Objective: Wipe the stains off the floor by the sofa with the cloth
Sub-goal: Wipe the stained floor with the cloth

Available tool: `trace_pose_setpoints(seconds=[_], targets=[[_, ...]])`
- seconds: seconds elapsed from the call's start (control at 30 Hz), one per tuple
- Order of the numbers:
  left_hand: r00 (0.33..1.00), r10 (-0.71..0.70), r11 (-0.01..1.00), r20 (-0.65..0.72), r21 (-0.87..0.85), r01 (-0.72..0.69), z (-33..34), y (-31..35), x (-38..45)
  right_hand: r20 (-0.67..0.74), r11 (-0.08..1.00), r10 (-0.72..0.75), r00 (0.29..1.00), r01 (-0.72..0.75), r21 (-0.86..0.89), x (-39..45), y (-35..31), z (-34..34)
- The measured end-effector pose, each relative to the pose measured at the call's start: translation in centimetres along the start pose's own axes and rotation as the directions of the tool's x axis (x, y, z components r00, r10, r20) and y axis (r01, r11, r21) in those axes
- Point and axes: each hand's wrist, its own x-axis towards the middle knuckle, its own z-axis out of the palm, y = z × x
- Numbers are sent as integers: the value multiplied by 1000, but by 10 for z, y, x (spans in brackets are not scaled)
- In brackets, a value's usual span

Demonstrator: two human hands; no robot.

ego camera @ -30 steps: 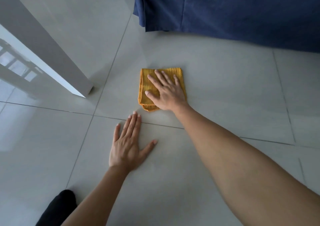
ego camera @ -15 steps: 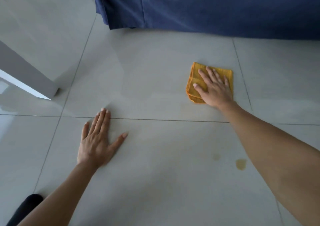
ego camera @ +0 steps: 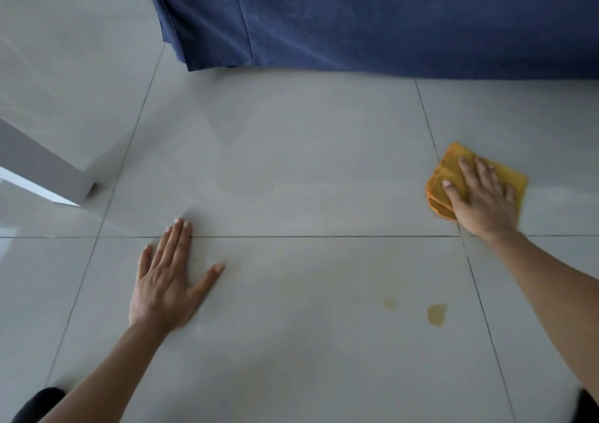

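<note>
A folded orange cloth (ego camera: 449,169) lies on the pale tiled floor (ego camera: 291,169) at the right, just past a grout line. My right hand (ego camera: 479,195) presses flat on top of it, fingers spread and pointing away from me. My left hand (ego camera: 167,276) rests flat on the bare floor at the lower left, palm down, holding nothing. Two yellowish stains mark the tile nearer to me: a darker one (ego camera: 437,315) and a fainter one (ego camera: 390,303) to its left. Both stains lie below the cloth, apart from it.
The dark blue sofa cover (ego camera: 356,17) hangs down to the floor along the top. A white furniture leg (ego camera: 42,173) stands at the left. Something dark, perhaps my knee (ego camera: 35,403), shows at the bottom left corner.
My right hand has slid the cloth to the right across the tile, past the grout line. The view has shifted, and the two stains now show below the cloth. My left hand stays planted.
</note>
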Motion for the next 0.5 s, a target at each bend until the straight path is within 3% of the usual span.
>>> trace_pose_setpoints(seconds=[0.3,0.5], targets=[[999,-14,1000,35,-16,15,-6,4,0,28,999,53,998,-53,8,-50,-26,5],[999,-5,999,32,-32,6,-7,3,-1,15,998,-63,998,64,-17,-80,-88,17]])
